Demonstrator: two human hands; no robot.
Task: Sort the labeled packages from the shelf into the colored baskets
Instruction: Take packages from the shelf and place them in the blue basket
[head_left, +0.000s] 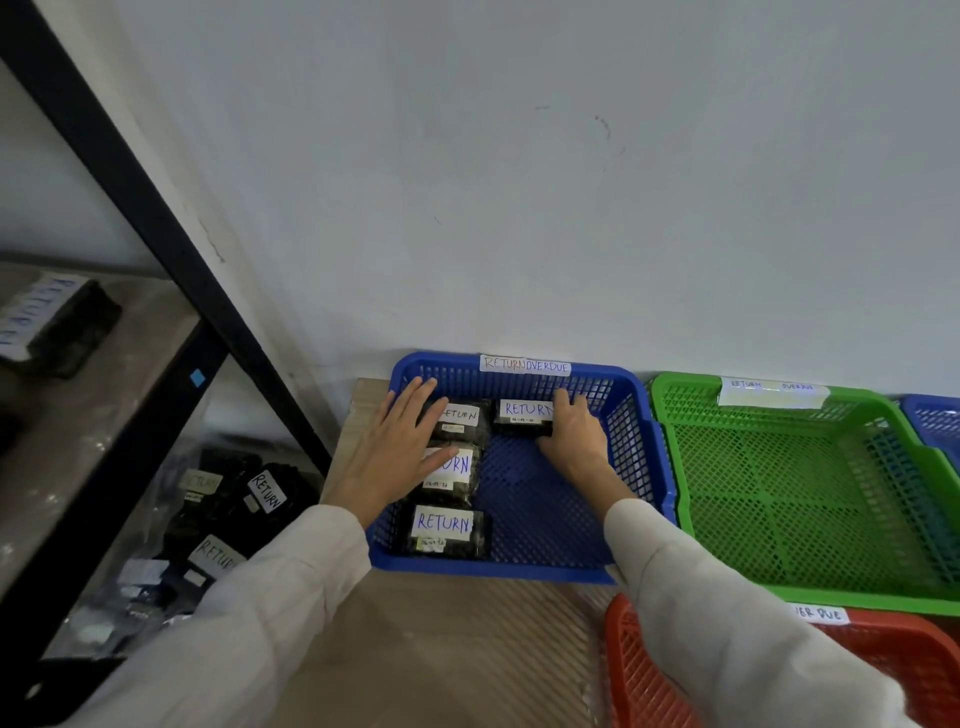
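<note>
Head view: the only view there is, looking down at both hands in a basket.
Blue basket (519, 571): it sits on the floor against the wall, with a paper tag (524, 365) on its far rim.
Done so far: four black packages lie flat in the blue basket, each with a white RETURN label.
Three packages (444, 530): they make a row down the left side of the basket, one after another.
Held package (522, 415): it lies by the far wall of the basket, just beside the top one of the row.
Which way it points: label up, long side going left to right, and the word reads the right way up for the person.
Right hand (574, 436): fingers curl over the right end of the held package and the thumb is on the near side, so it grips it.
Left hand (392, 441): flat with straight fingers, resting over the top two of the row; it grips nothing.
Left to do: one RETURN package (57, 322) sits on the shelf (78, 441) and a pile (228, 509) waits lower down (I can't count them).
Green basket (831, 597): I see no package in it.
Red basket (634, 665): a sleeve hides most of it, so I can't tell.
My guess: the job is only partly done.
</note>
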